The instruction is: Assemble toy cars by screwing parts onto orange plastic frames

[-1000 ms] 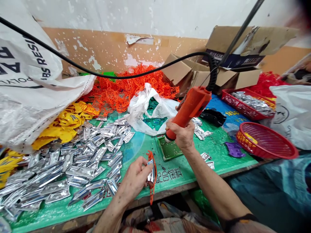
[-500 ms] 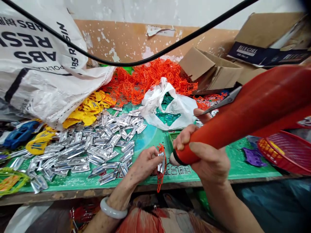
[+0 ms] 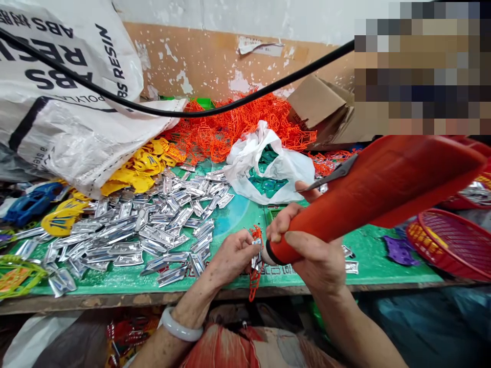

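Observation:
Near the table's front edge my left hand point(image 3: 236, 258) pinches a thin orange plastic frame point(image 3: 253, 286), with a silvery piece point(image 3: 256, 248) on it beside the fingertips. My right hand point(image 3: 316, 255) is wrapped round a red handheld power tool point(image 3: 345, 204) with a grey lever point(image 3: 337, 173), a black collar and a pale nose. The tool slants down to the left, its nose up against the orange frame; the exact contact is hidden. Many loose silvery pieces point(image 3: 126, 250) lie to the left of my left hand.
Behind my hands stands a white plastic bag point(image 3: 295, 163) of green parts. An orange heap point(image 3: 215, 135), yellow parts point(image 3: 149, 158) and a large white sack point(image 3: 88, 133) lie behind and left. A red basket point(image 3: 456, 250) and a purple piece point(image 3: 401, 250) sit right. A black cable point(image 3: 161, 108) hangs across.
My right hand has moved the tool slightly left, bringing its nose to the orange frame. My left hand keeps its pinch. The whole view has shifted a little.

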### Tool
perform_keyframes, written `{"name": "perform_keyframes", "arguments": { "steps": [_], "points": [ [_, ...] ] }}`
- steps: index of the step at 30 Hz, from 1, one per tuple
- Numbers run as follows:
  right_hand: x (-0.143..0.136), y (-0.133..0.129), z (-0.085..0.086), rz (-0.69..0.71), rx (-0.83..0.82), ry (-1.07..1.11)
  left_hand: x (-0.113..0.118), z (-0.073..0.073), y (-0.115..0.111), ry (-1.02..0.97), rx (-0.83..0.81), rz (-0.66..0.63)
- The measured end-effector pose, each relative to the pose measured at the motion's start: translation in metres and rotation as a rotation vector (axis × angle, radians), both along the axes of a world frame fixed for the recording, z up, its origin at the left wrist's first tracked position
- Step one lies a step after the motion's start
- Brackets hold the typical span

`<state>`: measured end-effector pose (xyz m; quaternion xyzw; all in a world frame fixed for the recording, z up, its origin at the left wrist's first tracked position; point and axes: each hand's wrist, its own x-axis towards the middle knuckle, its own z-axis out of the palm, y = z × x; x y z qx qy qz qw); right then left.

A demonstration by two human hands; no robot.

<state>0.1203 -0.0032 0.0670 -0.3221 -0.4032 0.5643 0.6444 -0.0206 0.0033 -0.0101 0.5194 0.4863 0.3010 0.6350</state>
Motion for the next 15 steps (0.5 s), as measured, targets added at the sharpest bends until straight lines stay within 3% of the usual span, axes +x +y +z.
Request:
{"name": "perform_keyframes", "arguments": {
  "steps": [9,15],
  "points": [
    [0.0005,0.0002,-0.0021,-0.018,-0.007,-0.109,0.0016,0.0062,-0.0009,0.005,0.004,-0.001],
    [0.0017,-0.0013,-0.0026,0.001,-0.002,-0.122,0.0028,0.0010,0.0002,-0.001,0.001,-0.005]
  ]
}}
